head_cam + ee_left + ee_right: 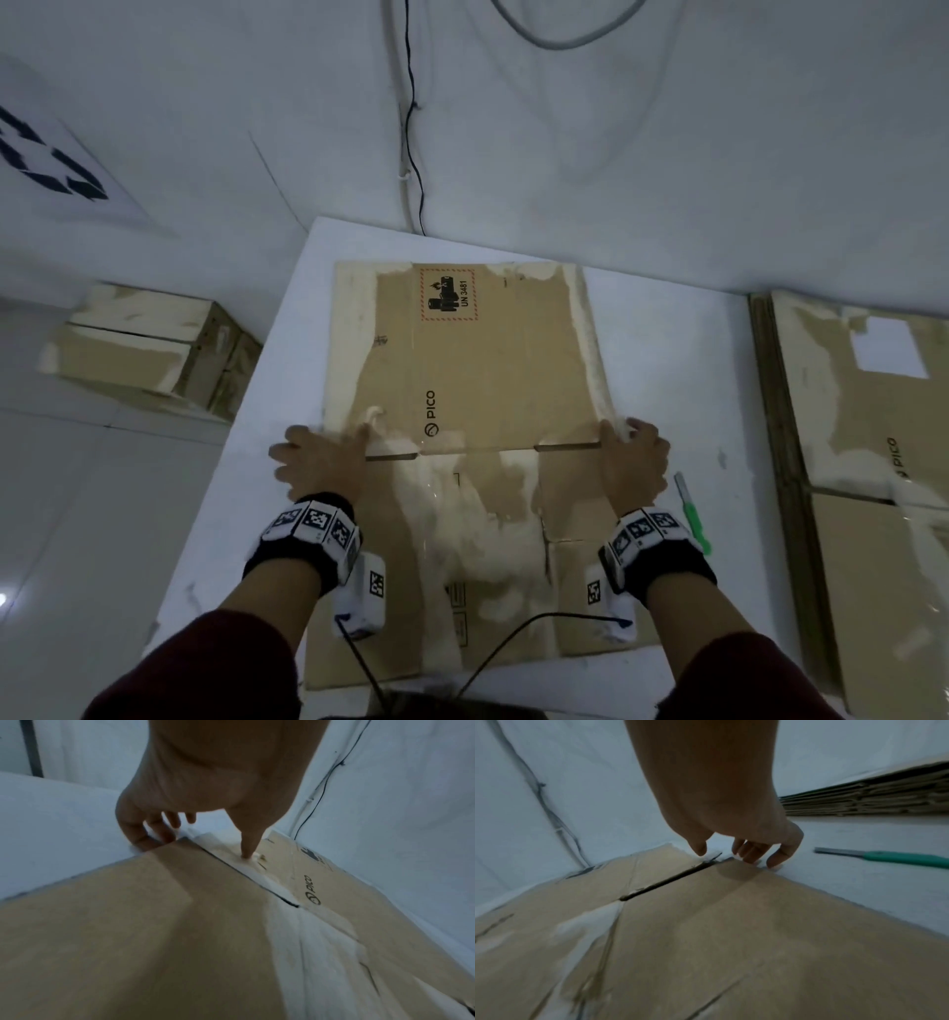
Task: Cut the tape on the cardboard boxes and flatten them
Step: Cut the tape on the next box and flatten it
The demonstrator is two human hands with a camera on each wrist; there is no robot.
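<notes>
Now a flattened cardboard box (462, 411) lies on the white counter (667, 360). The left hand (321, 462) and right hand (634, 462) grip its side edges, fingers curled under, thumbs on top. It looks light and stiff; edge holds suit it.

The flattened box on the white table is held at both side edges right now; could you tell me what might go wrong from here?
1. The green-handled knife lies on the table just beside the right hand; lifting or sliding the flattened box could sweep it off or bring fingers onto its blade.
2. The box overhangs the table's near edge, so it may tip toward the person once released.
3. The left hand curls its fingers around raw cardboard edges, which might cut or pinch.
</notes>
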